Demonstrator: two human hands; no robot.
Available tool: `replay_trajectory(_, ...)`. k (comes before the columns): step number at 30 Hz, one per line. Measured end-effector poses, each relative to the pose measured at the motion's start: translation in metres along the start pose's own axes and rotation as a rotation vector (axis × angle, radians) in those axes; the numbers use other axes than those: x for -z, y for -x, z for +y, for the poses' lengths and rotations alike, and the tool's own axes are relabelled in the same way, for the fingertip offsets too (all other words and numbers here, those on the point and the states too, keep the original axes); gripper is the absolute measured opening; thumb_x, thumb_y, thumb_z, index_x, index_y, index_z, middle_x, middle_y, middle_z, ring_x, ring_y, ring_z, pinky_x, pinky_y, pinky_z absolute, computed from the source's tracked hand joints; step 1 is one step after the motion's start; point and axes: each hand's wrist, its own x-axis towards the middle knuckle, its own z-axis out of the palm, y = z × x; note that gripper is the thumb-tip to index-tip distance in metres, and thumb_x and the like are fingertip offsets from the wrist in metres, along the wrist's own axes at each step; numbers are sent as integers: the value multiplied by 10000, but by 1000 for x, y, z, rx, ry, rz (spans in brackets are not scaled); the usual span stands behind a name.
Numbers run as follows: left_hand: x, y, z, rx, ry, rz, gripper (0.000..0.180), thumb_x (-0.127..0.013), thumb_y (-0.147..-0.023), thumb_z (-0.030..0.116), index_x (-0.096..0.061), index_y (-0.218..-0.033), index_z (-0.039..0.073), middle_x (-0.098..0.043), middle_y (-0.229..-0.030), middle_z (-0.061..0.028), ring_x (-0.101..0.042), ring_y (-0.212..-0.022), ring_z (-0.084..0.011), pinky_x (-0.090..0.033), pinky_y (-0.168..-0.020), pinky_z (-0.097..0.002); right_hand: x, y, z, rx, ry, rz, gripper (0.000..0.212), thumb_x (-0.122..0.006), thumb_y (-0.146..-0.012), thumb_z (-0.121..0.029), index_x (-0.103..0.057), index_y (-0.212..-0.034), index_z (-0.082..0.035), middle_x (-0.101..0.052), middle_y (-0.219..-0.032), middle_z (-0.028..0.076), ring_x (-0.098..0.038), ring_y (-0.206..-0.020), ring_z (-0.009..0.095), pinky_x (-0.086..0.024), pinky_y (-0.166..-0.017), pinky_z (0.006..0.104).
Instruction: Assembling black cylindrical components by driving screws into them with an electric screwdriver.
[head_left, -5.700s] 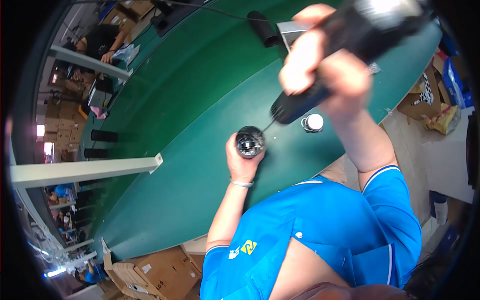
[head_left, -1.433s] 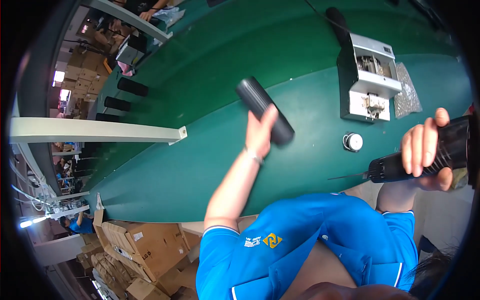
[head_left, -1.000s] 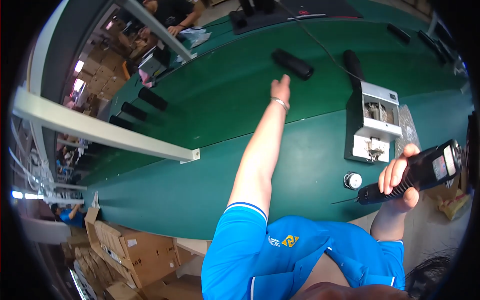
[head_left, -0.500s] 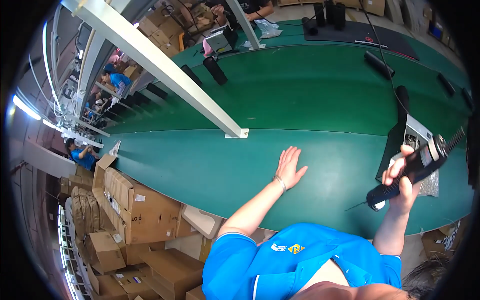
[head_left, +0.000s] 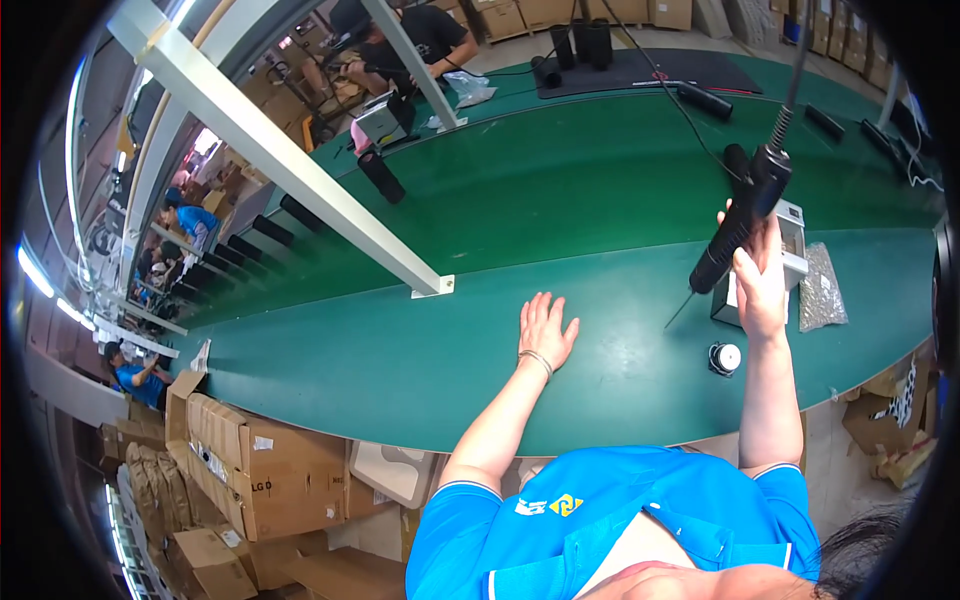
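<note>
My right hand [head_left: 760, 282] holds a black electric screwdriver [head_left: 728, 235] on the right of the green bench, its fingers partly hidden behind the body. The tool is tilted, its thin bit pointing down to the left and a coiled cord [head_left: 783, 122] rising from its top end. Behind the hand stands a silver-and-black metal box [head_left: 792, 232], partly covered. A small white-topped round piece with a black base [head_left: 725, 358] sits on the bench near my right forearm. My left hand [head_left: 545, 332] lies flat on the bench, fingers stretched and holding nothing.
A white metal post [head_left: 300, 160] slants down to the bench. Several black cylinders, one of them upright [head_left: 381, 177], stand or lie along the green belt [head_left: 540, 170]. Right of the box lies a clear bag of small parts [head_left: 822, 290]. Cardboard boxes [head_left: 290, 480] fill the lower left. Co-workers sit beyond.
My right hand has carried the screwdriver away from me and to the left, tipping it more upright. My left hand stays flat on the bench. The whole view has shifted slightly.
</note>
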Motion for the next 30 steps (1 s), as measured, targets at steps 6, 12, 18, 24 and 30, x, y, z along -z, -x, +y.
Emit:
replay_trajectory(6,-1,1,-1,-44,-27,57,438,-524,-782,331,-488,-1104,35,-434,-1186,-158,-361,-1158,-304,-237,-1002,-405,17,-2,11,14,9,101,685,-523,-774,-33,-144,-1345,-47,-357,-1240,164,-378,-1127,230,-269,-964,322)
replay_trajectory(12,0,-6,-8,-41,31,72,429,-561,-753,306,-492,-1083,40,-436,-1166,-154,-386,-1114,-315,-288,-967,-390,27,-10,21,15,100,114,629,-552,-767,-30,-223,-1304,-39,-406,-1201,153,-422,-1085,215,-296,-943,319)
replay_trajectory(18,-13,-78,-72,54,137,152,451,-590,-721,280,-478,-1079,31,-446,-1129,-163,-423,-1047,-320,-362,-897,-378,29,-10,30,-8,269,180,440,-544,-789,-23,-358,-1187,-36,-516,-1062,101,-525,-909,156,-372,-855,263)
replay_trajectory(24,4,-189,-164,552,200,250,486,-573,-721,299,-448,-1094,14,-442,-1096,-195,-467,-948,-360,-406,-827,-397,5,-6,26,-52,254,179,547,-500,-803,-12,-259,-1293,-32,-510,-919,59,-504,-749,113,-398,-725,214)
replay_trajectory(30,26,-265,-252,838,-15,361,512,-576,-728,305,-372,-1071,-16,-442,-1031,-203,-491,-903,-350,-434,-789,-397,-8,0,29,-74,259,167,580,-520,-815,-98,-228,-1312,-29,-474,-873,33,-458,-715,93,-359,-686,170)
